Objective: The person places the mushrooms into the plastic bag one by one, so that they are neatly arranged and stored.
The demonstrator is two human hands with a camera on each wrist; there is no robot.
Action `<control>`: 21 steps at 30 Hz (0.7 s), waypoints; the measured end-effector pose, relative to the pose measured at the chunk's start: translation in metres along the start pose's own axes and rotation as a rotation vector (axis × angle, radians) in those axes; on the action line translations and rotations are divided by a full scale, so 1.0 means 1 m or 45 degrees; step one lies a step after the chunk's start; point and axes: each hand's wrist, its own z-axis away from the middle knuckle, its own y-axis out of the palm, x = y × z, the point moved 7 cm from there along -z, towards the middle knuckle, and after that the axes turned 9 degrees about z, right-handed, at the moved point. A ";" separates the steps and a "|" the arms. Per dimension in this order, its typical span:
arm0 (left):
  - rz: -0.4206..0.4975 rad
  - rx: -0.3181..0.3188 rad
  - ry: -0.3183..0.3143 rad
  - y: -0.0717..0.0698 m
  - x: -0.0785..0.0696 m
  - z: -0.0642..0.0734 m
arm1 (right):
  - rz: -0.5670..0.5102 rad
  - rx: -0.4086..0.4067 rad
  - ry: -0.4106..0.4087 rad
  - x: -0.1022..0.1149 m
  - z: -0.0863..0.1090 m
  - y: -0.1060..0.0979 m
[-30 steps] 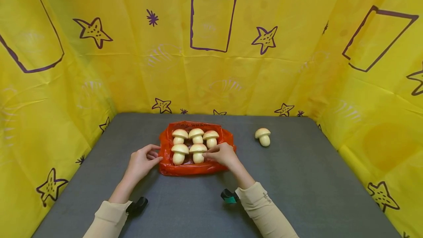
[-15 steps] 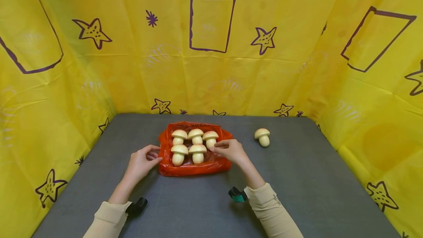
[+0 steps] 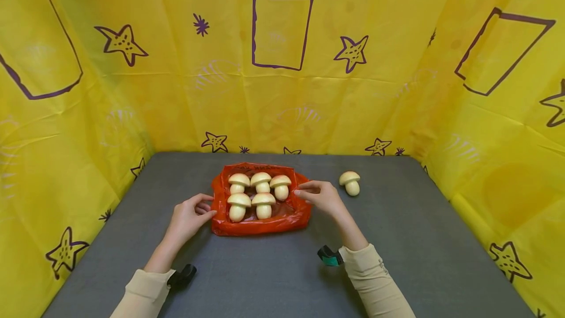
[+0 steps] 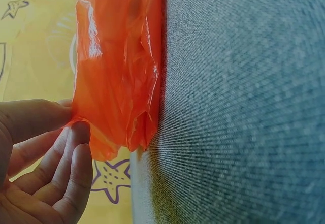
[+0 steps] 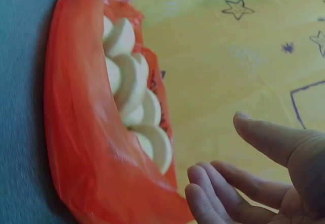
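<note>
An orange-red plastic bag (image 3: 260,228) lies open on the table, its edges folded round several toy mushrooms (image 3: 263,205). Three of them form the back row and two the front row, caps away from me; the front row's right end shows bare bag. Thumb and fingers of my left hand (image 3: 189,217) pinch the bag's left edge, plain in the left wrist view, where the plastic (image 4: 117,66) comes between them. My right hand (image 3: 324,198) hovers by the bag's right edge, holding nothing; in the right wrist view its thumb and fingers (image 5: 216,196) are spread apart.
One more toy mushroom (image 3: 350,183) lies on the grey table (image 3: 265,278), right of the bag and beyond my right hand. Yellow cloth (image 3: 282,112) with purple drawings walls the table at the back and both sides.
My right hand has let go of the front-row right mushroom and drawn back to the right, past the bag's right edge. My left hand has stayed at the left edge.
</note>
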 end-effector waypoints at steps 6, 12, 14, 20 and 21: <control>-0.005 0.003 -0.006 0.000 -0.001 0.001 | -0.063 -0.006 0.016 -0.013 -0.005 -0.012; -0.004 0.004 -0.019 0.001 0.001 0.000 | -0.059 -0.038 0.068 -0.027 -0.010 -0.025; -0.005 0.005 -0.015 0.001 0.001 0.000 | -0.050 -0.042 0.072 -0.032 -0.011 -0.029; -0.013 0.003 -0.005 0.001 0.002 -0.001 | -0.004 -0.051 0.108 -0.049 -0.016 -0.044; -0.015 0.001 -0.005 0.002 0.002 -0.001 | 0.002 -0.057 0.115 -0.052 -0.017 -0.047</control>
